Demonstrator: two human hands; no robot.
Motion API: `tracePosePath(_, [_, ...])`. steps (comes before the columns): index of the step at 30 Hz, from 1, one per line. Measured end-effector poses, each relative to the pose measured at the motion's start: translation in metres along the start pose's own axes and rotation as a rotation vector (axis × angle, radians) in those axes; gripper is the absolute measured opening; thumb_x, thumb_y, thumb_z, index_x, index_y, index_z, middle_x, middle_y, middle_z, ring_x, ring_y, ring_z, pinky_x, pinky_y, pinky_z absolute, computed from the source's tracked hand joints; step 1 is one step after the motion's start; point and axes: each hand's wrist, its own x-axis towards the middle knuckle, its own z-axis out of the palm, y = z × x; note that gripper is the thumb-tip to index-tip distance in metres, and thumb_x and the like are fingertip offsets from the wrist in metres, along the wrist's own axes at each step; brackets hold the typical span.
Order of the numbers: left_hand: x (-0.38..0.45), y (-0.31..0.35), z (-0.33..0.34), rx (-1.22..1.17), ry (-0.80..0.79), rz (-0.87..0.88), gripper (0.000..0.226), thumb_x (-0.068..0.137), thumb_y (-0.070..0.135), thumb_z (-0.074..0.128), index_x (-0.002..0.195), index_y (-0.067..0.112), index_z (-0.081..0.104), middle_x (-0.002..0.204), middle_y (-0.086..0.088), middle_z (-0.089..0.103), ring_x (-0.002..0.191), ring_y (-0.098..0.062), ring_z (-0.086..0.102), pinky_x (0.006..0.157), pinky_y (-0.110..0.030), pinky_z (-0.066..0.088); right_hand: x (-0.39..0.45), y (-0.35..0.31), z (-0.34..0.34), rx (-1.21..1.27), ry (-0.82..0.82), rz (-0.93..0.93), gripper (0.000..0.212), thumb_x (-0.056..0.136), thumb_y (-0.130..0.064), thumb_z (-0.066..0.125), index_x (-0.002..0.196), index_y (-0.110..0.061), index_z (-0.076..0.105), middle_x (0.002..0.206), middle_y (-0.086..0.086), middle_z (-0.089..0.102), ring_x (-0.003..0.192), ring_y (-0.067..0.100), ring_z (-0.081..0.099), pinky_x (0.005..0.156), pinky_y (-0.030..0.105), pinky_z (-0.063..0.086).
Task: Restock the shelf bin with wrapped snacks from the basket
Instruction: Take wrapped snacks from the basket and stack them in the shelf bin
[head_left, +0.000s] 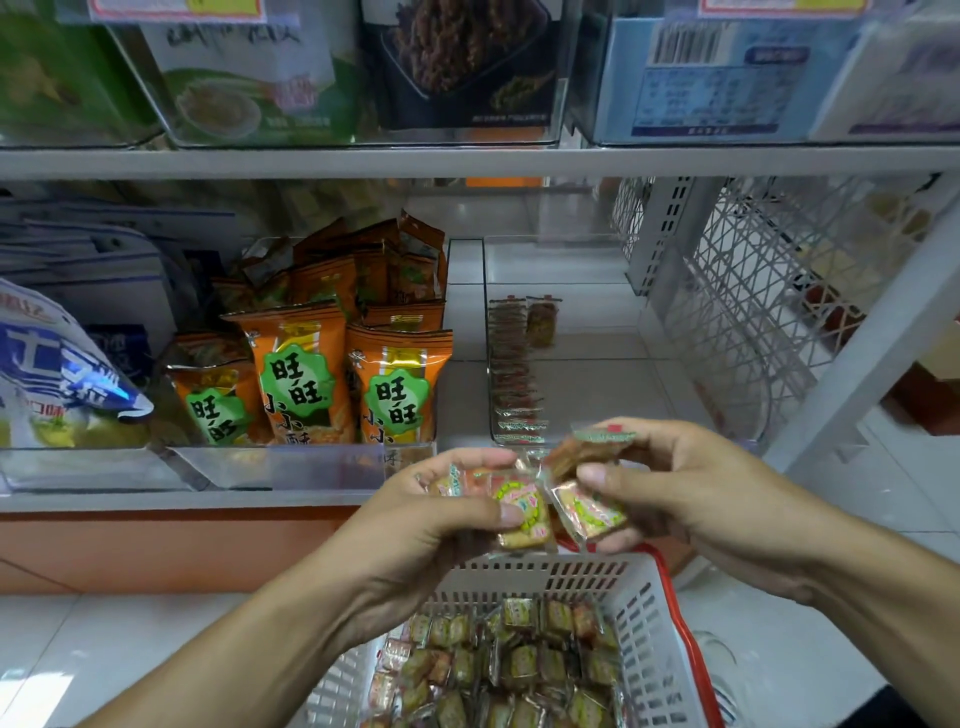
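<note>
while both hands' grips pinch wrapped snacks between thumbs and fingers, they hover above the basket.

Snacks: clear glossy film wrap, crinkled. Basket: white slotted plastic, matt, red rim. Bin: clear smooth plastic, reflective. Shelf: painted metal, pale grey, matt. Orange bags: shiny foil-like film. Floor: glossy white tile.

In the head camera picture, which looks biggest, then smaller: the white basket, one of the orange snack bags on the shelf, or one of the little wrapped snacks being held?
1. White basket, clearly largest, though nearest the camera.
2. Orange snack bag.
3. Wrapped snack held in the left hand, smallest despite being nearer than the bag.
</note>
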Motion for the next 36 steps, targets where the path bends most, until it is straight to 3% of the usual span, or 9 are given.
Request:
tracePosePath(4, [0.002, -0.002, 0.000, -0.015, 0.054, 0.056, 0.043, 0.057, -0.003, 0.082, 0.098, 0.010, 0.080, 0.106, -0.028, 0.075, 0.082, -0.030, 0.077, 0.067, -0.027, 0.062, 0.000, 0.000, 0.003, 0.038, 0.022, 0.055, 0.032, 0.083, -0.032, 0.069, 0.106, -0.011, 0.077, 0.091, 0.014, 0.076, 0.058, 0.014, 0.068, 0.045, 0.021, 0.052])
tracePosePath(9, [0.000, -0.003, -0.001, 0.014, 0.052, 0.116, 0.043, 0.058, 0.010, 0.087, 0.100, 0.014, 0.081, 0.102, -0.020, 0.078, 0.077, -0.021, 0.074, 0.064, -0.023, 0.059, -0.002, 0.009, 0.012, 0.015, -0.007, 0.100, 0.035, 0.088, -0.027, 0.067, 0.120, -0.012, 0.065, 0.102, 0.021, 0.074, 0.058, 0.016, 0.066, 0.039, 0.022, 0.048])
tracePosePath(13, [0.000, -0.007, -0.001, 0.025, 0.099, 0.198, 0.041, 0.059, 0.014, 0.087, 0.099, 0.013, 0.080, 0.105, -0.022, 0.076, 0.079, -0.024, 0.073, 0.068, -0.028, 0.062, 0.000, 0.016, 0.018, 0.053, 0.039, 0.169, 0.047, 0.083, -0.029, 0.070, 0.122, -0.005, 0.060, 0.086, 0.014, 0.076, 0.052, 0.013, 0.064, 0.038, 0.021, 0.047])
tracePosePath(16, [0.000, -0.010, 0.000, -0.012, 0.170, 0.285, 0.036, 0.056, 0.016, 0.088, 0.091, 0.017, 0.079, 0.109, -0.020, 0.077, 0.084, -0.028, 0.075, 0.079, -0.041, 0.062, 0.000, 0.023, 0.032, 0.322, 0.015, 0.292, 0.039, 0.084, -0.025, 0.070, 0.116, -0.003, 0.071, 0.079, 0.011, 0.072, 0.055, 0.018, 0.065, 0.041, 0.025, 0.050])
tracePosePath(19, [0.002, -0.012, 0.001, -0.059, 0.197, 0.330, 0.029, 0.055, 0.015, 0.088, 0.082, 0.016, 0.078, 0.103, -0.014, 0.077, 0.076, -0.023, 0.073, 0.066, -0.034, 0.063, 0.000, 0.029, 0.044, 0.561, -0.010, 0.366, 0.029, 0.083, -0.023, 0.070, 0.100, -0.002, 0.079, 0.093, 0.021, 0.072, 0.066, 0.025, 0.068, 0.045, 0.028, 0.054])
tracePosePath(23, [0.004, -0.014, 0.001, -0.029, 0.198, 0.341, 0.023, 0.061, 0.028, 0.085, 0.070, 0.012, 0.070, 0.100, -0.010, 0.077, 0.070, -0.018, 0.070, 0.057, -0.028, 0.058, 0.004, 0.033, 0.046, 0.534, 0.135, 0.289, 0.038, 0.083, -0.022, 0.068, 0.113, 0.002, 0.070, 0.087, 0.023, 0.070, 0.061, 0.023, 0.067, 0.042, 0.026, 0.050])
tracePosePath(26, [0.003, -0.012, -0.001, -0.049, 0.188, 0.277, 0.031, 0.065, 0.033, 0.084, 0.073, 0.008, 0.068, 0.104, -0.016, 0.076, 0.077, -0.027, 0.075, 0.060, -0.032, 0.062, 0.006, 0.030, 0.036, 0.312, 0.215, 0.143, 0.031, 0.081, -0.028, 0.071, 0.105, -0.008, 0.066, 0.082, 0.018, 0.066, 0.057, 0.018, 0.062, 0.041, 0.024, 0.041])
tracePosePath(30, [0.001, -0.002, -0.007, 0.026, 0.113, 0.052, 0.061, 0.071, 0.038, 0.083, 0.106, -0.010, 0.066, 0.108, -0.024, 0.075, 0.084, -0.029, 0.074, 0.066, -0.036, 0.064, 0.007, 0.011, 0.015, -0.108, 0.059, -0.010, 0.032, 0.076, -0.036, 0.086, 0.091, -0.018, 0.065, 0.081, 0.020, 0.066, 0.068, 0.027, 0.054, 0.059, 0.039, 0.042])
tracePosePath(36, [-0.002, 0.000, -0.007, 0.036, -0.083, -0.203, 0.031, 0.076, 0.026, 0.081, 0.100, 0.007, 0.081, 0.110, -0.021, 0.076, 0.089, -0.025, 0.078, 0.069, -0.033, 0.064, 0.013, 0.008, 0.008, -0.103, 0.029, 0.005, 0.048, 0.070, -0.035, 0.088, 0.097, -0.007, 0.061, 0.092, 0.030, 0.064, 0.084, 0.038, 0.053, 0.077, 0.053, 0.038])
